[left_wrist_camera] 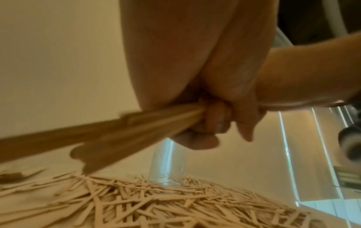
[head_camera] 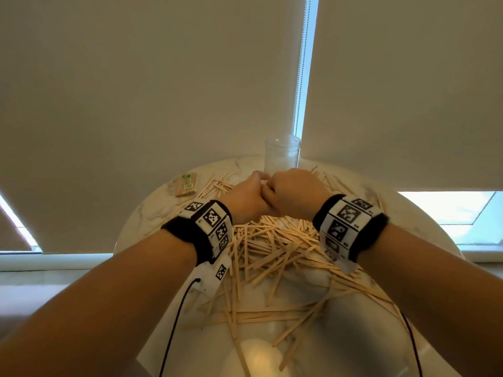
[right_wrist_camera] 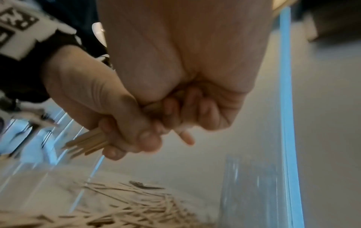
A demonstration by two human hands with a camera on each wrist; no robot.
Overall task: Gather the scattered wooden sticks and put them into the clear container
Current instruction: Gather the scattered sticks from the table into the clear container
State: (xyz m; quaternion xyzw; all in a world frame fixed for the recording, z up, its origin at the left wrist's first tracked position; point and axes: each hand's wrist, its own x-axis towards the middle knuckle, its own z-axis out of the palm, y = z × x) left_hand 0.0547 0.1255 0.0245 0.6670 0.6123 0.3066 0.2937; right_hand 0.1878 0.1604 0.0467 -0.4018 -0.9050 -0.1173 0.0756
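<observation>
Above the table my two hands meet knuckle to knuckle, just in front of the clear container (head_camera: 282, 153). The left hand (head_camera: 250, 197) grips a bundle of wooden sticks (left_wrist_camera: 117, 131) in curled fingers (left_wrist_camera: 213, 121); the stick ends poke out past it (right_wrist_camera: 86, 143). My right hand (head_camera: 294, 194) is curled tight against the left, and its fingers (right_wrist_camera: 187, 108) close on the same bundle. A large pile of loose sticks (head_camera: 272, 248) covers the table below the wrists. The container (left_wrist_camera: 168, 166) stands upright behind the pile.
The round marble table (head_camera: 152, 213) has sticks scattered out to its edges. A wrapped packet of sticks (head_camera: 186, 184) lies at the back left. Roller blinds and a bright window gap (head_camera: 302, 77) stand close behind the container.
</observation>
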